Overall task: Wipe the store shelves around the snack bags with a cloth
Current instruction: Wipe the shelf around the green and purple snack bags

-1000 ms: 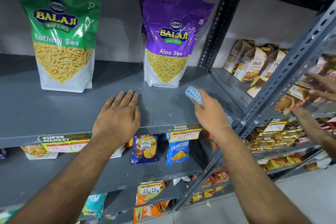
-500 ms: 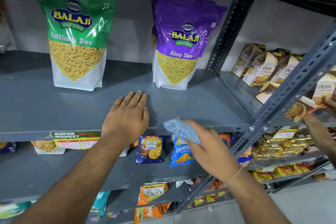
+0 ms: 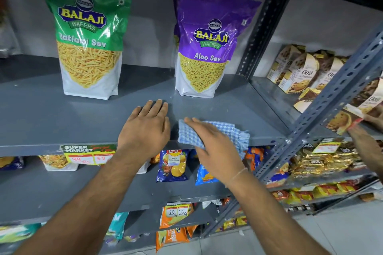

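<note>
A grey metal shelf [image 3: 41, 118] carries a green Ratlami Sev bag [image 3: 88, 35] at the back left and a purple Aloo Sev bag [image 3: 205, 47] at the back middle, both upright. My left hand [image 3: 145, 130] lies flat on the shelf's front edge, fingers together, holding nothing. Just to its right, my right hand [image 3: 211, 147] presses a blue-and-white checked cloth [image 3: 234, 132] flat on the shelf front, in front of the purple bag. The cloth's right end hangs over the shelf edge.
A perforated upright post [image 3: 323, 105] bounds the shelf on the right. Beyond it stand cookie boxes [image 3: 300, 70], where another person's hand [image 3: 373, 118] holds a box. Lower shelves hold chip packets [image 3: 172, 163] and a price tag [image 3: 89, 153].
My right hand swung the cloth from the shelf's right front, down past the edge, and now lays it flat beside my left hand. My left hand stayed put. The view shifted left.
</note>
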`<state>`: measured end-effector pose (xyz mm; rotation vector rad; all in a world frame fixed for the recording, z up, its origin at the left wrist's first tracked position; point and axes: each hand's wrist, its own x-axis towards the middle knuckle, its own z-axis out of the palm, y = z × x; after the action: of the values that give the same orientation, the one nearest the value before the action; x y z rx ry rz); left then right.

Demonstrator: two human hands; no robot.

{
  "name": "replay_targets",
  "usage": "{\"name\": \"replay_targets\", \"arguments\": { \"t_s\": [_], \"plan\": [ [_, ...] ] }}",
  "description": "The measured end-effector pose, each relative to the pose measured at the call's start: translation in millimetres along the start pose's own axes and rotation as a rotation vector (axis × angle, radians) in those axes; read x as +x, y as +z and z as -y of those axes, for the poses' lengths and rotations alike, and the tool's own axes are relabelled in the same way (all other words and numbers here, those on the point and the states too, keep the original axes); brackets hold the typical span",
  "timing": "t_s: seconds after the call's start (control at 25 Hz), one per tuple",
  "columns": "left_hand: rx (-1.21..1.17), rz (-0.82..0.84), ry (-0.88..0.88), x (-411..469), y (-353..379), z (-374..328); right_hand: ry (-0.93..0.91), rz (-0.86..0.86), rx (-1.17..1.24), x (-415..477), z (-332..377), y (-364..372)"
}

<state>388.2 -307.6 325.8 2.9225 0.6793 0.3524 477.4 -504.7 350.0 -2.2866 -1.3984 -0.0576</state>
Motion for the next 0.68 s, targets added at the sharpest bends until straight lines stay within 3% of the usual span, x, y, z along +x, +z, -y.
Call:
{"name": "replay_targets", "arguments": {
  "t_s": [0.16, 0.48, 0.68],
  "plan": [
    [-0.014, 0.002, -0.011, -0.4, -1.6, -0.5, -0.076, 0.127, 0.065, -44.7, 21.2, -16.4],
    [-0.034, -0.012, -0.007, -4.1, -6.4, -2.5, 0.066, -0.183, 0.207, -35.6, -0.3, -37.3],
    [-0.085, -0.042, -0.006, -9.3, -10.7, -3.8, 0.037, -0.206, 0.293, -31.3, 10.3, -38.5]
  ]
}}
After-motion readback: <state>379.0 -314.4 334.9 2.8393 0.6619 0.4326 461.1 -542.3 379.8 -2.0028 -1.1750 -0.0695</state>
